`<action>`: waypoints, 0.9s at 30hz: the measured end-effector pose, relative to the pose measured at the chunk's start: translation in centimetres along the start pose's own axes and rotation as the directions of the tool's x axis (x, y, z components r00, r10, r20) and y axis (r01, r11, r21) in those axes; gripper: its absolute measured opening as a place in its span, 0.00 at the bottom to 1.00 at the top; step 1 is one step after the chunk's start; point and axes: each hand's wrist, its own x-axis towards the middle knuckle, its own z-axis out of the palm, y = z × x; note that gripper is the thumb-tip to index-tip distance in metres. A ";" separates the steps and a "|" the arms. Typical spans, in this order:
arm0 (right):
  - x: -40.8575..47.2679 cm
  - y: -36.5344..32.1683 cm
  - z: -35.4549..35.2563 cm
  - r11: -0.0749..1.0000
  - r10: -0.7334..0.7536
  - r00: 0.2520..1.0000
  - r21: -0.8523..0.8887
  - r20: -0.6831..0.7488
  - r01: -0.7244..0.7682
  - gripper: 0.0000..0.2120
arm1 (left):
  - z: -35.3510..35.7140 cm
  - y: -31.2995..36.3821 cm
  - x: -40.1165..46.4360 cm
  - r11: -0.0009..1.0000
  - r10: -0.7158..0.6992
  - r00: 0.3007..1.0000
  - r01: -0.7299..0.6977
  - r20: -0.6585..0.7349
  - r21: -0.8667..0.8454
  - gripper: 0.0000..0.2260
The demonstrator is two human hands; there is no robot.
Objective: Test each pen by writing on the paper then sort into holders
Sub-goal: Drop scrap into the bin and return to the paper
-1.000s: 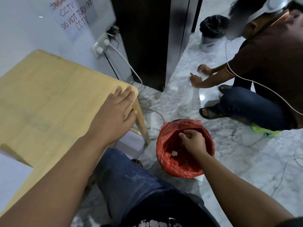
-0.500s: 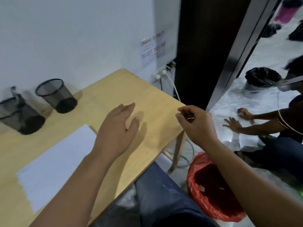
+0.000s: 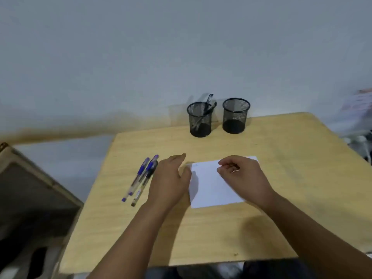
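Wood-grain bench (image 3: 261, 228), pale, set against a plain wall. White paper (image 3: 213, 190) taken as landmark, lying near bench centre. Beyond the paper, at the wall-side edge, two black mesh holders: the left holder (image 3: 199, 119) carries at least two pens leaning out over its rim; the right holder (image 3: 236, 115) looks empty. Left of the paper, three untested pens (image 3: 141, 178) lie bunched, touching one another, tips pointing toward the near-left bench edge.

Left hand (image 3: 171, 182): fingers straight and relaxed, grasping nothing, between the pens and the paper's left edge, partly over that edge. Right hand (image 3: 241, 176): over the paper's right half, fingers curled with fingertips pinched together; a thin pale sliver shows at the pinch, too small and blurred to identify. Cannot tell whether it grasps anything.

Risks, as judged:
- Pens are round-bodied and bunched. A sideways brush from the left hand could roll them toward the left bench edge, which is near, with a drop to the floor beside a low wooden piece.
- Paper is loose. Writing without the left hand pinning it could skid or crease the sheet.
- Left holder's pens lean. A hasty insertion may knock the light mesh cup over or into its neighbour.

Room: open bench right of the paper and in front of it. Tight only between the pens and the paper.
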 end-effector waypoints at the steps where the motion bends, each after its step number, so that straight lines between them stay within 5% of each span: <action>1: 0.5 -0.8 1.7 1.000 -0.010 0.998 -0.007 0.059 0.010 0.04 | -0.5 -1.4 -0.2 0.999 -0.042 0.999 0.042 -0.032 0.004 0.18; 7: 3.0 -5.0 10.3 0.994 -0.099 0.957 -0.012 0.272 0.106 0.06 | -2.8 -7.1 -0.8 0.967 -0.180 0.961 0.212 -0.212 0.142 0.10; 18: 4.2 -6.2 14.5 0.993 -0.084 0.942 -0.052 0.324 0.106 0.12 | -3.4 -7.7 -0.5 0.903 -0.244 0.952 0.293 -0.186 0.315 0.11; 22: 3.8 -6.4 13.8 0.987 -0.150 0.948 -0.008 0.280 0.159 0.18 | -3.5 -6.8 -0.8 0.929 -0.231 0.945 0.285 -0.231 0.238 0.10; 27: 3.6 -6.0 11.8 0.930 -0.334 0.898 -0.057 0.285 0.364 0.16 | -4.7 -3.7 -1.5 0.940 -0.340 0.921 0.330 -0.192 -0.082 0.08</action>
